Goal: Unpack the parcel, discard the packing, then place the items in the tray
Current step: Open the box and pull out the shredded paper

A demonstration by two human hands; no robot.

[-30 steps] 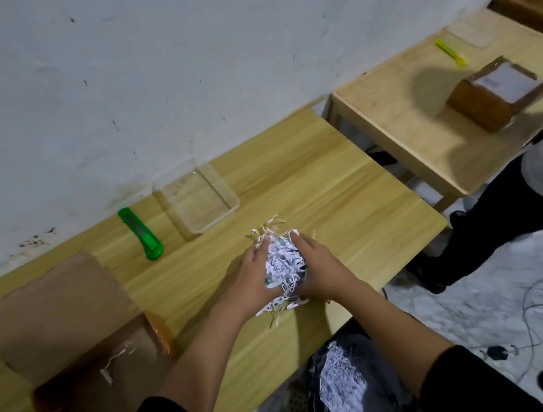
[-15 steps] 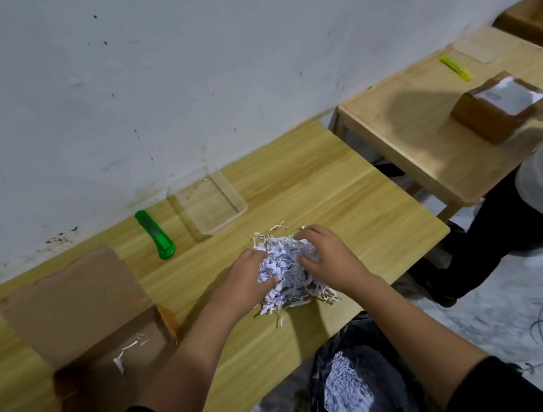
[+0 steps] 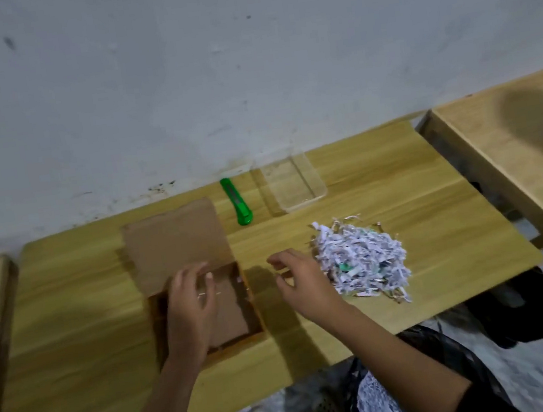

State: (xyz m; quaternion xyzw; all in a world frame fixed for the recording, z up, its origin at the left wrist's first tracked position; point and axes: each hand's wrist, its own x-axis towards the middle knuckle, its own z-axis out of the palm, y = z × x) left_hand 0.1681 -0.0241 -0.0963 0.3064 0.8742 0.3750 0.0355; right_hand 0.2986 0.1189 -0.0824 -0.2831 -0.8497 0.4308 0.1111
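An open brown cardboard box [image 3: 233,318] lies on the wooden table [image 3: 398,185], its lid flap [image 3: 175,242] folded back toward the wall. My left hand [image 3: 190,310] hovers over the box's inside, fingers spread, holding nothing. My right hand [image 3: 302,283] is just right of the box, fingers apart and empty. A heap of white shredded paper [image 3: 361,258] lies on the table right of my right hand, with a bit of green showing in it. A clear plastic tray [image 3: 294,182] stands near the wall.
A green utility knife [image 3: 236,201] lies between the box lid and the tray. A black bag [image 3: 391,394] holding shredded paper sits on the floor below the table's front edge. Another wooden table [image 3: 511,146] stands to the right.
Both hands have let go of the shredded paper, which now lies loose on the table. They moved left to the open box, and my view turned left.
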